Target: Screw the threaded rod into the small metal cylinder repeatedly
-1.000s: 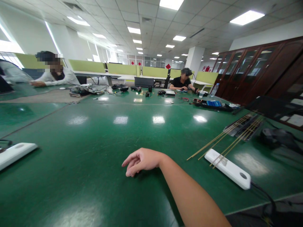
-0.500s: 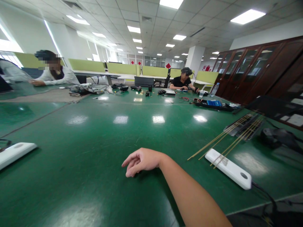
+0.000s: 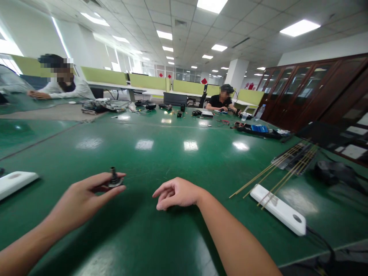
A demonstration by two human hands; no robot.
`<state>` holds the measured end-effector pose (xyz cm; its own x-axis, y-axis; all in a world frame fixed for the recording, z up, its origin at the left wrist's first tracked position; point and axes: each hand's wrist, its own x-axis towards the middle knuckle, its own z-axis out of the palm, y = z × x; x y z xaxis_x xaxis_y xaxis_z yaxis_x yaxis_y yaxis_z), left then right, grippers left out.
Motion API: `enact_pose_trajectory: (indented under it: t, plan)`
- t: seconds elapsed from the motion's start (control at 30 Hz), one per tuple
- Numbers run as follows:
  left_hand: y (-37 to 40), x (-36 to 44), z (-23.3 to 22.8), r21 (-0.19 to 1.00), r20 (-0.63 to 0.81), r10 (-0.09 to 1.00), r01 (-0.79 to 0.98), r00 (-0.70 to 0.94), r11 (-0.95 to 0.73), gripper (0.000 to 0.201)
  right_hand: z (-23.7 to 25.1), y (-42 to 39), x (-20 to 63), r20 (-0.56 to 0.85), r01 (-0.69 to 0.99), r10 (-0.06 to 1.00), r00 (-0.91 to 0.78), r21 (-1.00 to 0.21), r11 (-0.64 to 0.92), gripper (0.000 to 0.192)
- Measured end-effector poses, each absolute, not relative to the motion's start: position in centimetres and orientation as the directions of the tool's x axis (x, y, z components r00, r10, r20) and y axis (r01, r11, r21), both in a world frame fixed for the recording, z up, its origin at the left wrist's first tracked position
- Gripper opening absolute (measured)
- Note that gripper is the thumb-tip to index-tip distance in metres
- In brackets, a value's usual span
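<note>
The left hand (image 3: 82, 197) is reaching forward over the green table (image 3: 161, 157), and its thumb and fingers are pinching a small dark metal part (image 3: 114, 180) between their tips; the part is standing upright above the fingertips, with a narrow stem rising from a wider round base, and it is sitting just above the tabletop, left of centre in the view. The right hand (image 3: 176, 193) is resting on the table just beside it, to the right, palm down; its fingers are curling loosely together and pointing left toward the part, gripping nothing, and a clear gap is showing between the two hands. A white power strip (image 3: 277, 209) is lying near the right forearm, with a dark cable running off its near end, and several thin brass-coloured rods (image 3: 273, 174) are lying across its far end, fanning back toward a dark flat tray (image 3: 293, 155). A second white strip (image 3: 15, 183) is lying at the left edge of the table, well apart from the left hand. At the far end of the table a person in a black top (image 3: 221, 100) is sitting among scattered tools and cables, and another person in a white top (image 3: 61, 86) is leaning over the far left corner. Wooden glass-fronted cabinets (image 3: 304, 86) are lining the right wall.
</note>
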<state>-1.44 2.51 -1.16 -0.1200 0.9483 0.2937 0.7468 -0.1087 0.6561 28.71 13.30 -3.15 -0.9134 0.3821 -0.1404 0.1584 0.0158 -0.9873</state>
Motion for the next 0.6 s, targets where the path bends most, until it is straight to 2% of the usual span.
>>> enact_pose_trajectory:
  t: [0.13,0.2,0.33,0.47,0.6]
  plan:
    - [7.0,3.7,-2.8,0.755,0.176,0.971,0.611,0.163,-0.24,0.044,-3.9,14.6,29.1,0.085,0.174,0.703,-0.706,-0.942,0.288,0.056]
    - [8.4,5.4,-3.9,0.778,0.163,0.967,0.577,0.198,-0.249,0.042,-4.1,14.9,29.4,0.219,0.249,0.77,-0.6,-0.862,0.44,0.061]
    - [9.4,5.1,-5.3,0.813,0.117,0.974,0.545,0.192,-0.205,0.053,-3.6,14.7,29.4,0.347,0.352,0.737,-0.58,-0.709,0.611,0.072]
    - [9.5,3.5,-5.6,0.78,0.101,0.973,0.591,0.206,-0.206,0.032,-2.9,13.8,27.8,0.409,0.341,0.646,-0.645,-0.602,0.722,0.07]
    - [9.4,3.5,-5.4,0.767,0.13,0.962,0.59,0.239,-0.25,0.026,-3.0,13.1,26.3,0.403,0.346,0.609,-0.684,-0.555,0.756,0.061]
